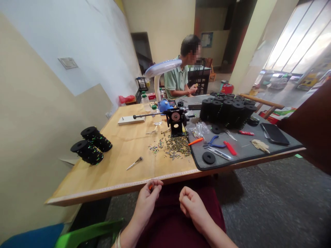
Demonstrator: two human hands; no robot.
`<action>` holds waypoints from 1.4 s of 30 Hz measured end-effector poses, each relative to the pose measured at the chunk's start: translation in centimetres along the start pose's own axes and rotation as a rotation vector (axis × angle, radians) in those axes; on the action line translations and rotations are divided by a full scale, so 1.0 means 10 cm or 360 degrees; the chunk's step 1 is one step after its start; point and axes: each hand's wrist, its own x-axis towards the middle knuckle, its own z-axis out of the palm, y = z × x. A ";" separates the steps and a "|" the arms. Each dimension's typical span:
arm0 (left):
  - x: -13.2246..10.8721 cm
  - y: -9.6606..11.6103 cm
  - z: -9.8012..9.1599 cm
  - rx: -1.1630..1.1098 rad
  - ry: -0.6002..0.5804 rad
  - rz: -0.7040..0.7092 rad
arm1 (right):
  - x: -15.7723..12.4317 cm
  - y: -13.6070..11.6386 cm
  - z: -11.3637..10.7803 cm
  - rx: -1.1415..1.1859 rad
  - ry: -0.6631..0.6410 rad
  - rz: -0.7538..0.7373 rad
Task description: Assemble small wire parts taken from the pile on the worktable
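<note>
1. The small orange piece [150, 187] is too small to identify. It sits at the fingertips of the left hand [147, 201], just below the near edge of the light wooden bench [121, 168] and over a dark red lap cloth [170, 222].
2. Left grip: narrow, with the thumb pressed against curled fingers and closed on the small orange piece. Only its tip shows.
3. Right hand [190, 204]: near the left but not touching it, curled into a loose fist with the knuckles up. I cannot tell whether anything lies inside.
4. Judgement: the piece is tiny and held off the bench, so a firm fingertip pinch matters. Working above the bench top rather than the lap would keep a dropped piece easy to find. The right hand is close enough to steady or take it.
5. Nearest on the bench:
   - a slim metal screwdriver [134, 163];
   - a scattered pile of small brass-coloured parts [177, 146];
   - behind the pile, a black hand-crank winding machine [176, 121].
6. To the right, a dark grey mat [248, 153] carries a flat black disc [208, 157], blue-handled pliers [214, 141], a red-handled tool [229, 147] and a cluster of upright black spools [227, 108].
7. On the far left of the bench, two black spools flecked with green [91, 146] lie on their sides, well apart from the hands.
8. At the far end, a co-worker in a green polo shirt [177, 80] sits behind a white desk lamp [159, 69], busy with their own hands.
</note>
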 end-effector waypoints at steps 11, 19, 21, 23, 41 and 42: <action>-0.06 -0.01 0.06 0.0216 -0.0415 -0.0130 | -0.04 -0.02 -0.03 0.0170 -0.0090 0.0104; -0.04 0.09 0.12 0.0188 -0.0349 -0.0086 | -0.04 -0.03 -0.04 0.0074 -0.0114 0.0134; -0.04 0.13 0.11 0.0233 -0.0320 -0.0059 | -0.02 -0.04 -0.06 0.0020 -0.0147 0.0113; -0.04 0.17 0.10 0.0289 -0.0324 -0.0014 | 0.00 -0.06 -0.09 -0.0026 -0.0175 0.0062; 0.07 0.45 0.20 0.0635 -0.0363 0.0352 | 0.17 -0.45 0.05 -0.0024 -0.0417 -0.0169; 0.08 0.46 0.19 0.0646 -0.0367 0.0354 | 0.18 -0.45 0.05 -0.0063 -0.0412 -0.0187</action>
